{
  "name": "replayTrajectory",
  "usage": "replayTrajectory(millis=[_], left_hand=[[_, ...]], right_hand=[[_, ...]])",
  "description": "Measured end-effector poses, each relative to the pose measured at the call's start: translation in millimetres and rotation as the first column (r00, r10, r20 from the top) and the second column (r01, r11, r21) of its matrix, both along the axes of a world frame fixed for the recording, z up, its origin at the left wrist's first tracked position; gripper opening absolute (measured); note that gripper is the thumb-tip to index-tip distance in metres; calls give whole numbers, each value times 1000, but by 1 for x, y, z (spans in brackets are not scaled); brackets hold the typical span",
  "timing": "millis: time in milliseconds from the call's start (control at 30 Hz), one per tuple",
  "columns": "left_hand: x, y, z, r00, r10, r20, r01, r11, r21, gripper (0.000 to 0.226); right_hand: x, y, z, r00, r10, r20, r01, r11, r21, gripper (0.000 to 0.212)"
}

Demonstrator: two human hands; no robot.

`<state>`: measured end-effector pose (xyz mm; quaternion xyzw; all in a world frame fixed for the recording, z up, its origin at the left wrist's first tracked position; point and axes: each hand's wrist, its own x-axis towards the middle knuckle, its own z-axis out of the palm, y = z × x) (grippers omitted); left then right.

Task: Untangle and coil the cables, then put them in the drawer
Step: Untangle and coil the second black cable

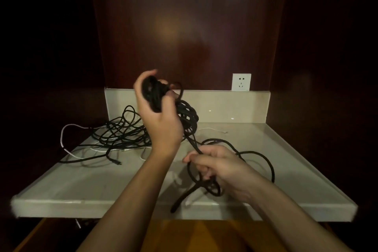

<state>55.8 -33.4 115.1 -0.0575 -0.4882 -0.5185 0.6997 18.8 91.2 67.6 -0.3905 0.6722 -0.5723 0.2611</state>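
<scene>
Right now the left hand has its fingers curled round a half-wound bundle of thick black braided cable, held up above the pale stone counter. The right hand pinches the same cable's loose run between thumb and fingers, lower and nearer. The slack loops over the counter on the right and its tail hangs off the front edge. It looks soft, limp and fairly light, likely to spring out of its loops; best gripped across all the turns. A tangle of thinner black and white cables lies back left. White wall socket behind. No drawer in view.
</scene>
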Motion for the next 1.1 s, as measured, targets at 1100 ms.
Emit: replayTrajectory(millis=[1100], left_hand=[[56, -7, -49, 277, -249, 928, 602, 798, 35, 29]], right_hand=[[-50, 26, 61, 731, 373, -572, -45, 862, 504, 19]])
